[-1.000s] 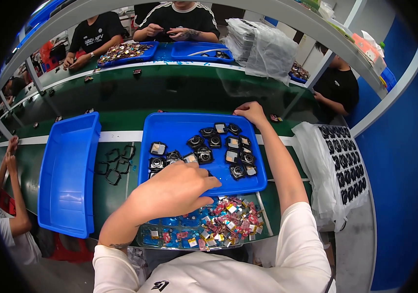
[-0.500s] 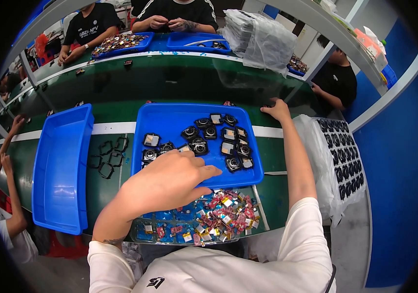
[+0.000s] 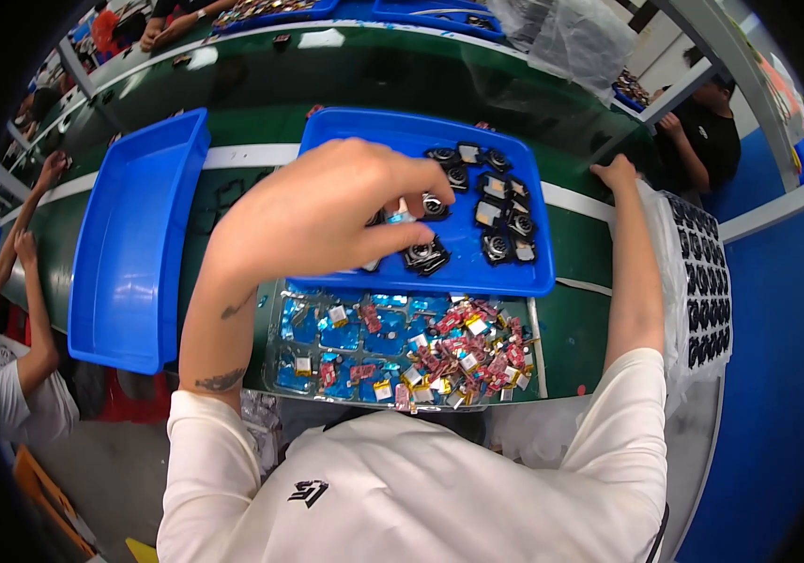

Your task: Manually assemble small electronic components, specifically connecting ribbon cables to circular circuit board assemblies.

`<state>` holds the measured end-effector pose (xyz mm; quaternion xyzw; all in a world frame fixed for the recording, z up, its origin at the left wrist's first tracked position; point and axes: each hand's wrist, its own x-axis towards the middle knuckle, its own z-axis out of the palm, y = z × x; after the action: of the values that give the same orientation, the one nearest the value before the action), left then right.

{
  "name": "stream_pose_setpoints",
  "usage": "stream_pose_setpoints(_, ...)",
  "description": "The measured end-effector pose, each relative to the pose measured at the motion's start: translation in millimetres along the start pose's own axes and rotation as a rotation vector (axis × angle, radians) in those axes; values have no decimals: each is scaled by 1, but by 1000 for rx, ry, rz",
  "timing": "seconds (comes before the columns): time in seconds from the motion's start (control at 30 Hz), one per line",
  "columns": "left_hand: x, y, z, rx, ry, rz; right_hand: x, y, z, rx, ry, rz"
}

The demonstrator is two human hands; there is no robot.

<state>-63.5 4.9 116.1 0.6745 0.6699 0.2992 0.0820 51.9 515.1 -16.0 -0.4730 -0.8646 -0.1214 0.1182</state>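
Observation:
My left hand (image 3: 336, 206) hovers over the blue tray (image 3: 364, 120), thumb and forefinger apart and bent, with nothing visible held between them. Beneath and beside its fingertips lie black watch-like modules (image 3: 425, 253) with round lens-like faces. Several more modules (image 3: 494, 211) rest at the right of this tray; my hand hides its left part. Farther right, my right hand (image 3: 618, 174) is over the green work surface, fingers drawn together, and whatever they hold is too small to make out.
A clear compartment tray (image 3: 280, 361) before me holds red circuit boards and small silvery battery cells (image 3: 463, 352). Another blue tray (image 3: 130, 244) stands at left. A sheet of black parts (image 3: 702, 281) sits at right beside plastic wrap. Other people work around the bench.
The view has shifted, so the trays sit higher and farther right. My left hand has lifted, its thumb and forefinger now curving around a gap. My right arm stays stretched out to the right.

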Motion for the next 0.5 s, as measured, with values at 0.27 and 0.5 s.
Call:
stream_pose_setpoints(0.27, -1, -11, -6, 200, 213, -52, -167, -150, -145, 1109, -82, -999)
stream_pose_setpoints(0.5, 1, -3, -2, 61, 426, -8, -314, -186, -180, 278, -294, -1355)
